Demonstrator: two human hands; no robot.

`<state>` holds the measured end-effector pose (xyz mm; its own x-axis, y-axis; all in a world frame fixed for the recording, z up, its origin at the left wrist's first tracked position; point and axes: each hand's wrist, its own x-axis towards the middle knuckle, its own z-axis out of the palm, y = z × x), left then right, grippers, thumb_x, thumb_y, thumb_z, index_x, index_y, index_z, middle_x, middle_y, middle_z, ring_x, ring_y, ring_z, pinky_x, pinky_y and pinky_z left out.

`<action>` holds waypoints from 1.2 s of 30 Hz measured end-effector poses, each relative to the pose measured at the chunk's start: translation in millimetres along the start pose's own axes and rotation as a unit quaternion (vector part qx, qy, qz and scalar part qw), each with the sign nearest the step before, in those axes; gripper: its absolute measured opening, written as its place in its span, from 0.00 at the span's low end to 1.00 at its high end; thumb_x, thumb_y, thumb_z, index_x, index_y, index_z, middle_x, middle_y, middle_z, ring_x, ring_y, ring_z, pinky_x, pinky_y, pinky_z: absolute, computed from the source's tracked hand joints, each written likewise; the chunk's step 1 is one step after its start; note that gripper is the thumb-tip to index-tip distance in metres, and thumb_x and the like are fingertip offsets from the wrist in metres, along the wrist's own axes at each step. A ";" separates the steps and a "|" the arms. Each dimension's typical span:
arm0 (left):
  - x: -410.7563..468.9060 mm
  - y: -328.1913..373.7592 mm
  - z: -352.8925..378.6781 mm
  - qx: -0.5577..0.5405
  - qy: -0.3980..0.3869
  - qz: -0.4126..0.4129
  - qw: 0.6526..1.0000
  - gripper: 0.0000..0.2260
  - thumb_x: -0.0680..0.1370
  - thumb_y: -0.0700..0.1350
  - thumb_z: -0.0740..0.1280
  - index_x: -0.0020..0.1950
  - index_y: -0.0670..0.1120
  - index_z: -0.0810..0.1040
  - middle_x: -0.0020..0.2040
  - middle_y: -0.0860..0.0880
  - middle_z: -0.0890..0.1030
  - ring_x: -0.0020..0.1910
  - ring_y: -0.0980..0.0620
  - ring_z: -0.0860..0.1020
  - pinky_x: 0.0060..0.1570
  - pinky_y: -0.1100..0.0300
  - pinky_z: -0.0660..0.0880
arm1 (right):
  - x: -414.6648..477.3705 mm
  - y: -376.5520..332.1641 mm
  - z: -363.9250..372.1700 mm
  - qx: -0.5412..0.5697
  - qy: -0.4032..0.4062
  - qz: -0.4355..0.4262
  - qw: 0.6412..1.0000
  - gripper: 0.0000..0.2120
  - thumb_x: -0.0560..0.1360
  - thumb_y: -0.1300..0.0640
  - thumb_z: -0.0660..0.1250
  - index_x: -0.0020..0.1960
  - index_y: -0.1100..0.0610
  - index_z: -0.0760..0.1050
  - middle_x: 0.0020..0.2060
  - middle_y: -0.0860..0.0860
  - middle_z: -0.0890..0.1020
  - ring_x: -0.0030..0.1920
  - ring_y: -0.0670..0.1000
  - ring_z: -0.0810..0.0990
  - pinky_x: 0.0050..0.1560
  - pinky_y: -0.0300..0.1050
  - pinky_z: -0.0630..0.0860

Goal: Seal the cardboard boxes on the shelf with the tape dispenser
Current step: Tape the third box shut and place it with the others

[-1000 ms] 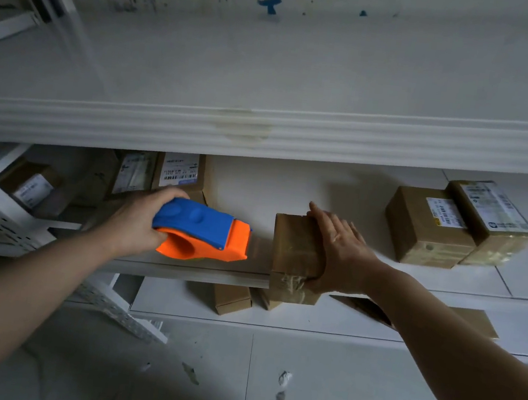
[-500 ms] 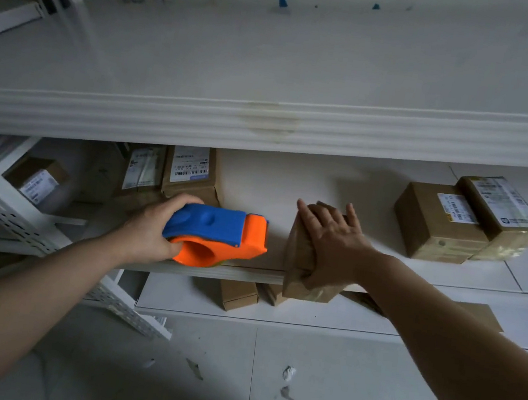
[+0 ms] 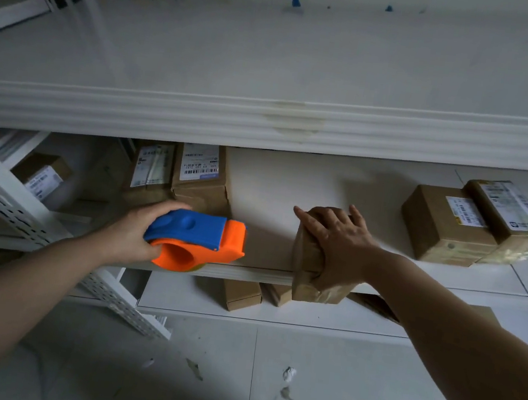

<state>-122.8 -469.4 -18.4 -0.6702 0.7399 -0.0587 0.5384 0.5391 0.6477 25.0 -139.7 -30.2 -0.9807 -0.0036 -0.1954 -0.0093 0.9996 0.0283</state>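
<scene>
My left hand [image 3: 133, 233] grips a blue and orange tape dispenser [image 3: 199, 241] at the front edge of the middle shelf [image 3: 266, 200]. To its right, my right hand [image 3: 339, 242] holds a small brown cardboard box [image 3: 308, 271] that hangs over the shelf's front edge, tilted, with shiny tape on its lower end. Fingers lie across the box's top and the thumb wraps its right side. The dispenser and the box are apart.
Two labelled boxes [image 3: 445, 225] [image 3: 509, 220] sit side by side at the shelf's right. More labelled boxes [image 3: 199, 175] stand at the back left, one [image 3: 41, 176] farther left. Small boxes [image 3: 241, 295] lie on the lower shelf. A white upper shelf [image 3: 265, 120] overhangs.
My right hand has turned the small box and pulled it further over the shelf's edge. The dispenser in my left hand has shifted slightly right.
</scene>
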 end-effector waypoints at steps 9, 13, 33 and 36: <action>20.6 38.1 19.0 0.245 -0.023 -0.015 0.969 0.31 0.66 0.37 0.66 0.63 0.63 0.67 0.55 0.52 0.75 0.51 0.48 0.77 0.50 0.53 0.76 | 0.1 -10.2 -2.4 -0.026 -0.001 -0.011 1.000 0.62 0.60 0.34 0.72 0.76 0.44 0.32 0.73 0.53 0.56 0.74 0.57 0.54 0.74 0.65 0.41; 36.1 72.6 38.8 0.439 -0.076 -0.038 0.895 0.22 0.72 0.39 0.65 0.64 0.54 0.67 0.51 0.48 0.74 0.49 0.45 0.77 0.40 0.54 0.74 | -10.6 -11.1 2.9 -0.023 0.031 -0.012 0.999 0.61 0.59 0.35 0.71 0.77 0.44 0.33 0.72 0.53 0.58 0.73 0.57 0.56 0.74 0.65 0.43; 89.7 75.2 115.1 0.371 -0.020 0.048 0.927 0.32 0.73 0.31 0.65 0.75 0.44 0.59 0.69 0.42 0.65 0.69 0.43 0.63 0.65 0.50 0.68 | -35.6 45.2 10.6 0.124 0.046 0.119 0.984 0.62 0.56 0.37 0.77 0.77 0.47 0.42 0.74 0.48 0.56 0.76 0.55 0.48 0.72 0.71 0.44; 101.5 69.5 125.6 0.440 -0.066 0.065 0.893 0.29 0.76 0.34 0.64 0.75 0.43 0.58 0.68 0.43 0.65 0.69 0.43 0.63 0.63 0.50 0.71 | -39.1 50.3 11.3 0.161 0.064 0.108 0.979 0.61 0.57 0.39 0.78 0.77 0.47 0.44 0.72 0.49 0.59 0.73 0.56 0.54 0.73 0.65 0.53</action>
<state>-89.3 -306.3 -74.7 -0.5375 0.8293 -0.1531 0.8396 0.5092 -0.1895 65.1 -88.9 -32.2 -0.9695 0.2263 -0.0937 0.2432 0.9350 -0.2581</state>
